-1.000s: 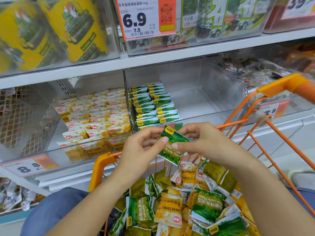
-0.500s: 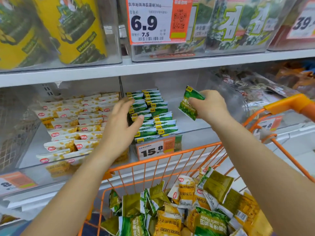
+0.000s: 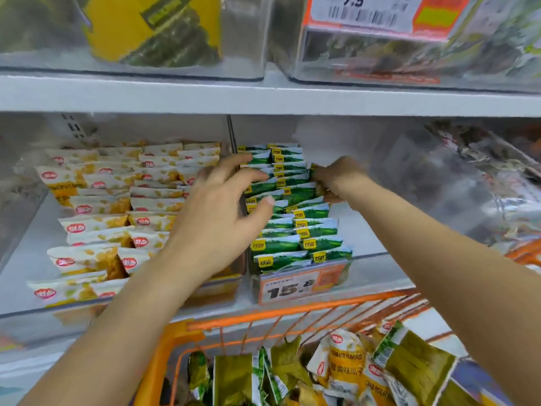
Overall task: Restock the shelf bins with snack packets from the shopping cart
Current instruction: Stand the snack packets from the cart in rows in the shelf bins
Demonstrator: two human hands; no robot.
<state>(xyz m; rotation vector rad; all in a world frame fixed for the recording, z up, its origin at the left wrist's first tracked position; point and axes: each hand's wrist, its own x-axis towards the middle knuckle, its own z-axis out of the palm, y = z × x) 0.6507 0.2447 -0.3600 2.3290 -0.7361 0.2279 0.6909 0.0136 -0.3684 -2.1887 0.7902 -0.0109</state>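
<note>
Against the right edge of the green packet rows [image 3: 295, 212] our right hand [image 3: 336, 178] pinches one green packet [image 3: 315, 174], standing on edge — bare bin floor [image 3: 360, 230] lies open rightward. Our left hand [image 3: 225, 212] spreads loose-fingered over the rows; the cart [image 3: 292, 310] sits below.

The light is bright, soft and even, with hardly any shadows. The clear bins [image 3: 456, 183] right of the hands shine with white glare. Everything looks a bit smeared and fuzzy. The shelf edge [image 3: 263, 98] above the hands bends near the sides.
</note>
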